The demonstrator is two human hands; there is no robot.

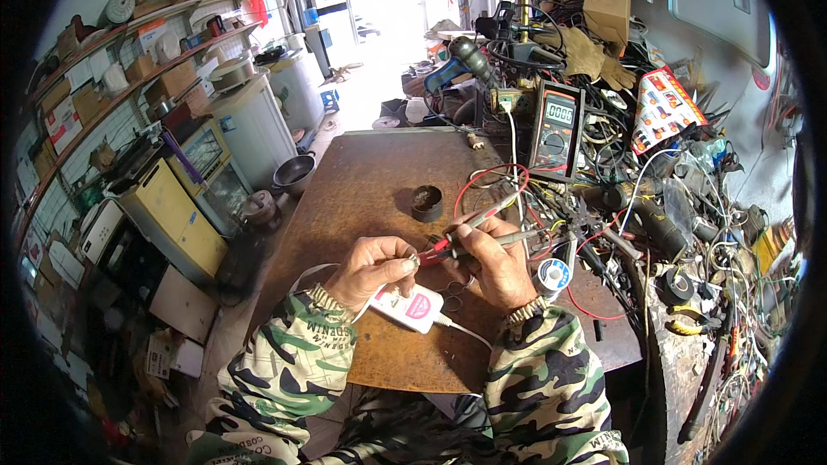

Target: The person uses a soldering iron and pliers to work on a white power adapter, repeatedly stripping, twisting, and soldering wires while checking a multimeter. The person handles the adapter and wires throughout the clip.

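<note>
Above the near part of the wooden table, my left hand pinches a small pale piece between thumb and fingertips. My right hand is closed around a pair of multimeter test probes, held like chopsticks. Their front ends point at the small piece; whether they touch it I cannot tell. Below my hands lies a white plastic adapter-like box with a pink label and white cords. The multimeter stands upright at the far right, its display lit, with a red lead curving nearby.
A round dark tin stands mid-table. Beside my right wrist is a solder spool; small metal rings lie by the white box. Tangled cables, yellow-handled pliers and black tape crowd the right side. Shelves line the left wall.
</note>
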